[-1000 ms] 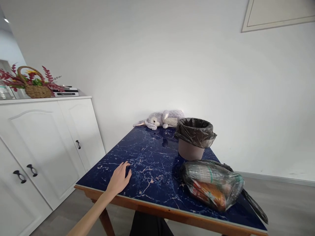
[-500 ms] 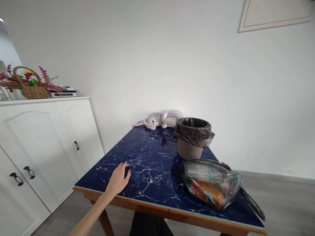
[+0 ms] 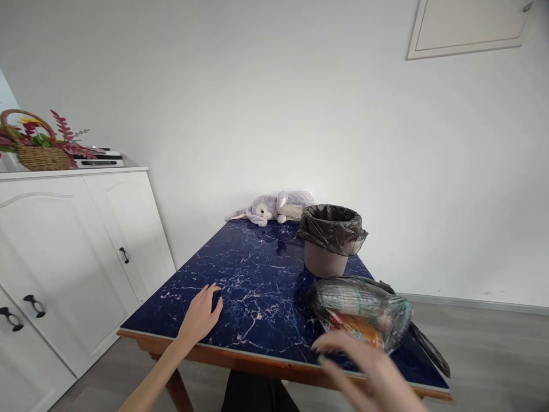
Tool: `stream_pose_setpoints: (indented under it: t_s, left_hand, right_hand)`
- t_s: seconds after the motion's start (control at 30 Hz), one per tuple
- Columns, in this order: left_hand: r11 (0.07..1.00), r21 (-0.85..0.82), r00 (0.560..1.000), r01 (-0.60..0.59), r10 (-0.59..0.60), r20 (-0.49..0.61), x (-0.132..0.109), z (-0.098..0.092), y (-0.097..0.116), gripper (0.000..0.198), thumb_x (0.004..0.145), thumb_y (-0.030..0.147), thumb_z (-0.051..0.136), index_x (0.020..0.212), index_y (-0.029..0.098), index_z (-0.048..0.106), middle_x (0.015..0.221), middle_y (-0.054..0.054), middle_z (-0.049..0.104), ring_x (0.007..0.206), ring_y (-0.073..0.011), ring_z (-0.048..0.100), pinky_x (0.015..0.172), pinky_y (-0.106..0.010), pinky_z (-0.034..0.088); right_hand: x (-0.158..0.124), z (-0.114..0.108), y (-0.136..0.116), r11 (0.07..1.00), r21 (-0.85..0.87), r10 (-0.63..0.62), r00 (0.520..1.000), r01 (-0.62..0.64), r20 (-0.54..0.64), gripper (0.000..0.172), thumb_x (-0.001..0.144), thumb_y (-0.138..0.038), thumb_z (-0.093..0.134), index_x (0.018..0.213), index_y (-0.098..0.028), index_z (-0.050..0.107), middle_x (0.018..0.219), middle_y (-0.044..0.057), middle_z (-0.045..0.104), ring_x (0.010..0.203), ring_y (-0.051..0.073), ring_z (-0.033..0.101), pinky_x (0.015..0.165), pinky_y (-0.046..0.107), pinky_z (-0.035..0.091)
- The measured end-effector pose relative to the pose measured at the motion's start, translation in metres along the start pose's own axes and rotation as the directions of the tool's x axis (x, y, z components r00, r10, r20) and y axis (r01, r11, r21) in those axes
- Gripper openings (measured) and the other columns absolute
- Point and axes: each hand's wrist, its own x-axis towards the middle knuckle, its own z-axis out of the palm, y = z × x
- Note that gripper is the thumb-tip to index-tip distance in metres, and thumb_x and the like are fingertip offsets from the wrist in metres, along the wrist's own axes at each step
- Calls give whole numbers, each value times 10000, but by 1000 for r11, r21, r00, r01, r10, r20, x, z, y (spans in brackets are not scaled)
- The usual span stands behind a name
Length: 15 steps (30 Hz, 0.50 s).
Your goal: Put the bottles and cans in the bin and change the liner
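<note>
My left hand (image 3: 201,313) rests palm down on the blue marbled table (image 3: 253,309) near its front edge, fingers stretched out and holding nothing. At the lower right, my right hand (image 3: 364,366) is raised in front of a filled black plastic bag (image 3: 360,306). Its fingers are apart, slightly blurred, with nothing between them. Through the thin bag, orange and whitish-green contents show, though I cannot make out what they are. Behind the bag stands a trash bin (image 3: 323,260) with a black liner (image 3: 332,232) folded over its rim.
A grey plush bunny (image 3: 274,207) lies at the table's far end against the wall. To the left stands a white cabinet (image 3: 81,240) bearing a wicker basket of flowers (image 3: 45,157) and a white device (image 3: 100,161). The bag's twisted tail hangs toward the right edge.
My right hand has come into view from below, in front of the bag. My left hand keeps its place on the table. The whole view has shifted slightly.
</note>
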Motion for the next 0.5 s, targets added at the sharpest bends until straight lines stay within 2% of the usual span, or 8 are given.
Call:
stream_pose_setpoints:
  t_s: [0.03,0.1,0.17,0.23,0.3,0.37,0.43,0.5]
  left_hand:
    - [1000,0,1000,4,-4,8,0,-1,1,512,1034,505,409,1358,176,632,1527,-153,609,1486,-379,493,1189,-575,455]
    - [1000,-1,1000,-1,1,17,1,-4,2,516,1037,508,407,1358,173,631,1524,-157,611,1487,-384,491,1188,-577,455]
    - [1000,-6,1000,-14,14,11,1,-6,3,497,1038,497,409,1336,171,638,1504,-163,627,1474,-393,506,1169,-585,472]
    - [998,-22,999,-50,50,-14,0,-8,8,452,1040,473,416,1305,186,644,1480,-158,646,1450,-389,534,1150,-582,494]
    - [991,-49,990,-123,119,-78,-6,-13,24,384,1054,432,425,1283,212,641,1461,-142,657,1415,-361,573,1147,-569,504]
    - [971,-74,964,-229,215,-159,-18,-22,52,310,1068,367,446,1283,236,628,1448,-124,658,1385,-322,598,1156,-548,501]
    - [932,-95,923,-349,325,-206,-34,-34,91,272,1068,280,479,1305,253,609,1425,-110,659,1380,-292,593,1151,-517,510]
    - [867,-121,866,-484,454,-212,-51,-48,134,300,1045,190,518,1326,261,598,1400,-101,665,1380,-276,584,1143,-475,520]
  right_hand:
    - [-3,-14,18,992,-126,-10,973,-19,-230,306,1063,-445,508,1212,-262,702,1292,106,725,1237,273,679,1051,391,560]
    - [-12,-40,57,942,-297,-31,840,-156,-541,414,1017,-578,528,1254,-279,686,1405,122,659,1308,333,631,1080,472,544]
    - [-22,-61,97,868,-331,42,719,-370,-693,603,990,-687,446,1378,-257,616,1494,164,579,1378,407,566,1117,582,499]
    - [-29,-70,133,818,-255,184,656,-515,-732,764,975,-736,382,1499,-196,513,1535,220,529,1441,458,497,1141,647,454]
    - [-31,-65,157,812,-141,339,654,-566,-676,817,968,-753,345,1516,-165,487,1500,234,571,1423,460,526,1137,647,461]
    - [-26,-47,164,828,-63,409,677,-557,-611,815,966,-756,348,1509,-165,492,1481,217,606,1405,438,558,1141,624,473]
    - [-17,-21,154,863,-49,382,713,-503,-588,804,974,-747,376,1521,-169,489,1504,201,599,1426,409,547,1156,598,472]
    - [-6,5,132,901,-67,321,759,-430,-566,794,992,-726,388,1526,-150,506,1517,207,587,1440,393,538,1138,564,506]
